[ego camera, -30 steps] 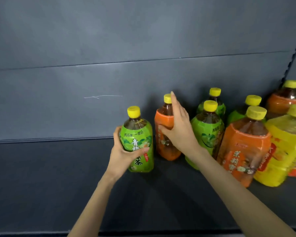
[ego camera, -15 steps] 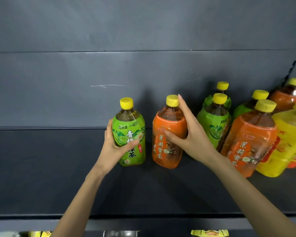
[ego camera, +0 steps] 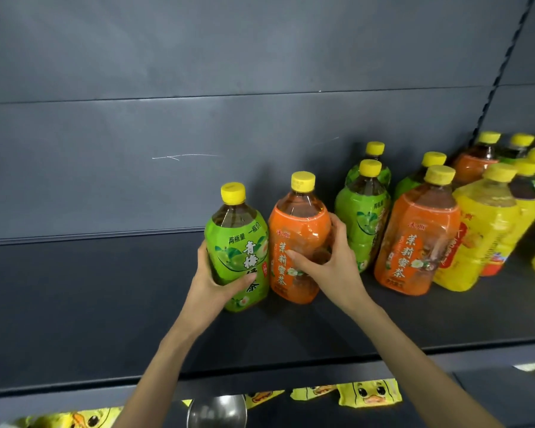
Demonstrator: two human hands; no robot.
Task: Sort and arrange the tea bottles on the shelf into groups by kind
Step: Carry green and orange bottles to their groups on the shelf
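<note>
My left hand [ego camera: 212, 281] grips a green-labelled tea bottle [ego camera: 240, 242] with a yellow cap, standing on the dark shelf [ego camera: 90, 304]. Touching its right side stands an orange-labelled tea bottle [ego camera: 295, 230], which my right hand [ego camera: 328, 267] holds, thumb across the label and fingers round the right side. Behind and to the right are two more green bottles [ego camera: 363, 217], another green one [ego camera: 414, 180] partly hidden, a second orange bottle [ego camera: 414, 239] in front, a third orange one [ego camera: 473, 162] at the back, and yellow-labelled bottles [ego camera: 482, 233].
The shelf's left half is bare dark metal with a grey back panel [ego camera: 198, 118]. A notched upright [ego camera: 501, 66] runs up at the right. Below the shelf's front edge lie yellow duck-printed packets [ego camera: 368, 393] and a shiny round metal object [ego camera: 217, 412].
The orange bottle has been drawn leftward, away from the group, until it touches the green bottle in my left hand. My right hand has closed round it. The camera tilted down and left.
</note>
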